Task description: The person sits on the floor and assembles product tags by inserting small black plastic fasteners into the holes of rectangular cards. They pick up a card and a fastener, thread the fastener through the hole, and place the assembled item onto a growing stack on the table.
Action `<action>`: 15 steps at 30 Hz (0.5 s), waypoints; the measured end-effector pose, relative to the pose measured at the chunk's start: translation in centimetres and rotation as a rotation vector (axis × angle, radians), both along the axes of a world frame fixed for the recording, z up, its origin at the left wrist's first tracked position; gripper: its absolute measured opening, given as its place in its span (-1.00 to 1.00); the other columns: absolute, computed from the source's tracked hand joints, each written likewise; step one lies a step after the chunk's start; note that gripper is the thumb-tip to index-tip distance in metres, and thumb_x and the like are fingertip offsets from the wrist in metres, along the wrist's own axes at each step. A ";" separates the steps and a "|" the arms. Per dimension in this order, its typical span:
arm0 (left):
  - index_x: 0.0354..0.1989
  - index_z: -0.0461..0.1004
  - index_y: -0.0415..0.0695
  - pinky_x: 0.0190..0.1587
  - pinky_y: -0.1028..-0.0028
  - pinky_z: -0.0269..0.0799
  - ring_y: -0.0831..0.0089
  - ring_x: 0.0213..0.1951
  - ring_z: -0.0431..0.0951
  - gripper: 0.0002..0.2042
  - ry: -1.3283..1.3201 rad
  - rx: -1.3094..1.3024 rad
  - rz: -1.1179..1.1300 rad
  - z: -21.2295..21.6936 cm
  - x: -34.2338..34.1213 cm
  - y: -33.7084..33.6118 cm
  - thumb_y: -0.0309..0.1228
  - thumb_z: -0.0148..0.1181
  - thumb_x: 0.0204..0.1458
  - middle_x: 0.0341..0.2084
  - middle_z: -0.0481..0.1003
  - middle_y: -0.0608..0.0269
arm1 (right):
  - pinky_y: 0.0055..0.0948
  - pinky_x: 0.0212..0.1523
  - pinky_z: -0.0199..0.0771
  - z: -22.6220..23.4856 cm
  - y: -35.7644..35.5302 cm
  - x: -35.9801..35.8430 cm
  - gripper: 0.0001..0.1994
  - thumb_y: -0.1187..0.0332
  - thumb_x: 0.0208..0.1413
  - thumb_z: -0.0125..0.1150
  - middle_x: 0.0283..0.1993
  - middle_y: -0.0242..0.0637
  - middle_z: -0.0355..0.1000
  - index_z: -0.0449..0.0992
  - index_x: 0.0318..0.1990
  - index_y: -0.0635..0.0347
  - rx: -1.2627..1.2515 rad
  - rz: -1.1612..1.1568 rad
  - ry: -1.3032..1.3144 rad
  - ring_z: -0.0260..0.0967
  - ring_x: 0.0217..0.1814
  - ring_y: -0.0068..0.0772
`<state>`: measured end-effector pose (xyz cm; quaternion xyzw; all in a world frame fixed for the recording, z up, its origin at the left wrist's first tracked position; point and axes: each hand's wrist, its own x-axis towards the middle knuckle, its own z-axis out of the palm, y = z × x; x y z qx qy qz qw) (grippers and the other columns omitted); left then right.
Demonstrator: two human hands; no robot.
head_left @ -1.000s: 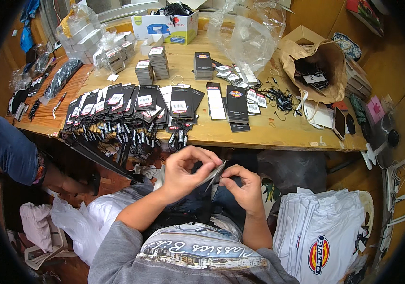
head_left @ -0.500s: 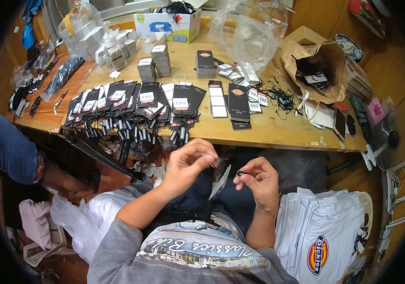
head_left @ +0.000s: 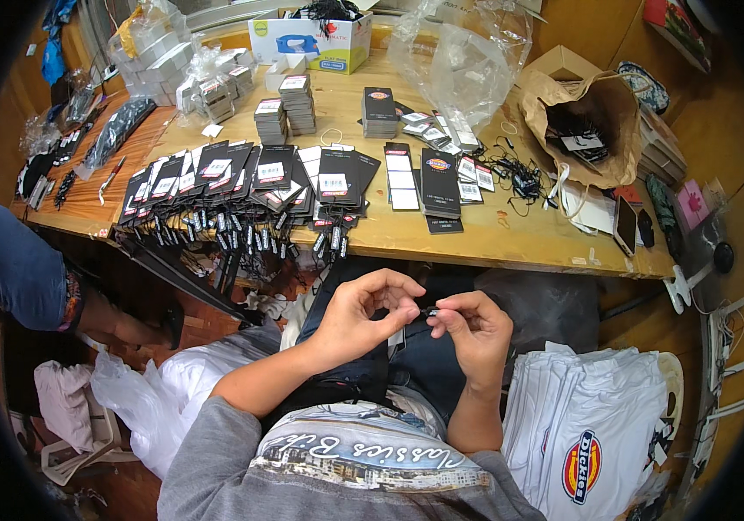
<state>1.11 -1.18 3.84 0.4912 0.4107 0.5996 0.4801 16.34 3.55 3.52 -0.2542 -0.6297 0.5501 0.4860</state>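
Observation:
My left hand (head_left: 363,314) and my right hand (head_left: 474,337) meet over my lap, in front of the table edge. Both are closed in a pinch, thumb to fingertips. Between them is a small black hang tag string (head_left: 428,312), its dark end held in my right fingertips. The left fingertips pinch close against it; the thin cord itself hardly shows. A pale sliver below the hands, partly covered, looks like a tag (head_left: 396,339). On the table ahead, black hang tags (head_left: 272,169) lie in overlapping rows, their strings dangling over the edge.
Stacked tags (head_left: 379,113) stand farther back, beside a tangle of black strings (head_left: 519,178). A paper bag (head_left: 593,113) holds more dark strings. Folded white shirts (head_left: 563,417) are piled at my right; white plastic (head_left: 189,382) lies at left. Another person's leg (head_left: 20,260) shows far left.
My hands have come together, the left moving right and slightly down. The pale tag that hung between them is now mostly hidden below the hands.

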 end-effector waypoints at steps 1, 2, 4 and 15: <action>-0.27 0.35 -0.29 -0.36 0.68 0.31 0.69 -0.45 0.37 -0.79 0.018 0.001 0.000 0.0 0.0 0.0 -0.60 0.09 -0.14 -0.52 0.39 0.33 | -0.66 -0.53 0.33 0.0 0.0 0.0 -0.93 0.56 -0.11 0.11 -0.56 -0.26 0.35 0.38 -0.43 0.37 0.025 -0.006 -0.025 0.32 -0.57 -0.55; -0.27 0.35 -0.29 -0.36 0.69 0.30 0.69 -0.45 0.37 -0.79 0.035 0.001 0.000 0.0 -0.1 0.0 -0.60 0.10 -0.15 -0.53 0.39 0.33 | -0.66 -0.53 0.33 -0.1 0.0 0.1 -0.93 0.56 -0.11 0.11 -0.56 -0.26 0.36 0.38 -0.43 0.37 0.032 -0.005 -0.039 0.32 -0.57 -0.55; -0.27 0.35 -0.30 -0.37 0.69 0.30 0.70 -0.45 0.37 -0.79 0.058 0.005 -0.005 0.1 -0.1 0.0 -0.60 0.10 -0.15 -0.54 0.38 0.33 | -0.67 -0.54 0.33 0.0 0.0 0.1 -0.93 0.57 -0.11 0.11 -0.57 -0.26 0.36 0.38 -0.43 0.38 0.047 -0.003 -0.066 0.32 -0.57 -0.56; -0.17 0.25 -0.28 -0.31 0.66 0.28 0.66 -0.40 0.34 -0.62 -0.124 0.032 -0.190 -0.4 -0.4 0.5 -0.63 0.17 -0.23 -0.48 0.32 0.33 | -0.70 -0.56 0.32 -0.2 0.0 0.5 -0.95 0.58 -0.12 0.10 -0.58 -0.26 0.38 0.40 -0.45 0.37 -0.093 0.163 -0.004 0.32 -0.59 -0.60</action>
